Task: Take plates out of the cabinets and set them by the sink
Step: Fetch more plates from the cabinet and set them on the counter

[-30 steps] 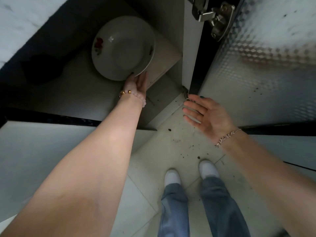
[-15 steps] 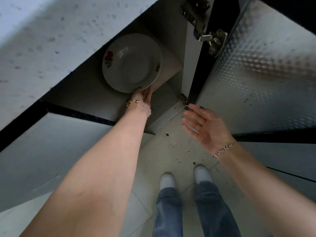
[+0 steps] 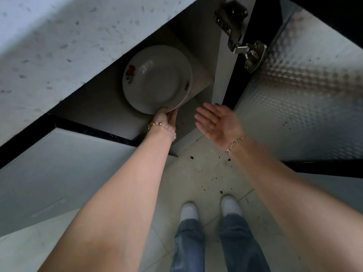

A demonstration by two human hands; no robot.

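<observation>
A white plate (image 3: 157,79) with red flower prints on its rim is held at the mouth of the open lower cabinet (image 3: 102,107), under the speckled countertop (image 3: 59,46). My left hand (image 3: 167,119) grips the plate's near edge, thumb on top and fingers beneath. My right hand (image 3: 218,122) hovers palm up with straight fingers just right of the plate, holding nothing and not touching it. A second rim shows behind the plate's right edge; I cannot tell whether it is another plate.
The open cabinet door (image 3: 306,99) with patterned glass and a metal hinge (image 3: 243,50) stands at the right. A closed pale door (image 3: 59,173) lies to the left. My feet (image 3: 208,211) stand on a tiled floor with dark specks.
My left hand has drawn the plate outward from deep in the cabinet toward its opening. My right hand has risen from near the floor toward the plate. My head has lifted.
</observation>
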